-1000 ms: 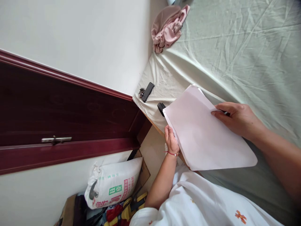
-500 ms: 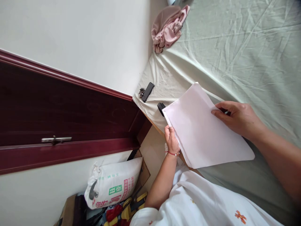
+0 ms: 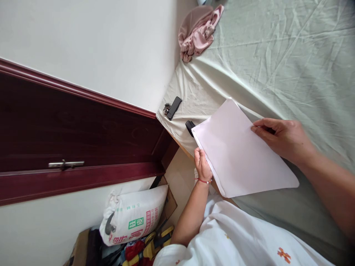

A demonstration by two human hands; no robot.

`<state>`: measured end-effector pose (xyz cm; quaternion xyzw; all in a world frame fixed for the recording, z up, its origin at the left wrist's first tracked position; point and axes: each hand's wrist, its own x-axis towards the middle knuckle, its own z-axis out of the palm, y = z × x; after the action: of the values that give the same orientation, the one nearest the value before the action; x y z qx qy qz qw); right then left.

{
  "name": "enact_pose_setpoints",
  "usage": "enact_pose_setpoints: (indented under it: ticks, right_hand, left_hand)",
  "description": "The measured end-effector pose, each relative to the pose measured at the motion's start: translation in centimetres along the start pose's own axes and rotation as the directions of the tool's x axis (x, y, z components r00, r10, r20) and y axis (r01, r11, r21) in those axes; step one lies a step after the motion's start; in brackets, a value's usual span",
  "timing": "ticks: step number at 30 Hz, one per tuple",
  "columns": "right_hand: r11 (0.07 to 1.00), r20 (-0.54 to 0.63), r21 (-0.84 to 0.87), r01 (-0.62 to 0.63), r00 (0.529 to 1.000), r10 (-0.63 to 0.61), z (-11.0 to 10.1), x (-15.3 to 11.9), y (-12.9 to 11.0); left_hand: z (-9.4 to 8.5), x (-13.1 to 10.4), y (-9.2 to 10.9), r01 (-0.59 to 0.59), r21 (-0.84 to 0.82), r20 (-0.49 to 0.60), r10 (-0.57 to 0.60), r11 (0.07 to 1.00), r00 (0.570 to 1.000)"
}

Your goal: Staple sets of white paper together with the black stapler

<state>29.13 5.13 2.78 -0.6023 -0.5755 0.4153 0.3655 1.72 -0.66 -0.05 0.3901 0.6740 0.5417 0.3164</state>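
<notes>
A stack of white paper sheets (image 3: 238, 151) is held up in front of me, tilted over the edge of a cloth-covered surface. On its near left edge my left hand (image 3: 203, 166) grips it, thumb showing along the side and a red bracelet at the wrist. My right hand (image 3: 283, 138) pinches the opposite edge between thumb and fingertips. Partly hidden behind the paper's left corner lies a small black object (image 3: 190, 127). Farther off rests a dark grey rectangular item (image 3: 174, 108) with a bunch of keys (image 3: 166, 109) beside it.
A pale green sheet (image 3: 277, 66) covers the wide surface. Crumpled pink cloth (image 3: 198, 35) lies against the wall. To the left are a dark red door (image 3: 83, 129) with a metal handle (image 3: 66, 164), and a stuffed white sack (image 3: 135, 214) low down near a cardboard box (image 3: 170, 203).
My right hand has closed its fingers more tightly at the paper's edge and shifted very slightly. The paper's far corner has moved a little left. My left hand stays in place.
</notes>
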Motion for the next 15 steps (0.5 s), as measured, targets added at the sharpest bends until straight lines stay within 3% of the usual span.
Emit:
enact_pose_setpoints:
  ticks: [15]
  right_hand:
    - [0.999, 0.039, -0.036, -0.029, 0.999, 0.03, -0.16, 0.1, -0.43]
  left_hand:
    - [-0.14, -0.08, -0.12, -0.026, 0.027, 0.004, 0.026, 0.999, 1.0]
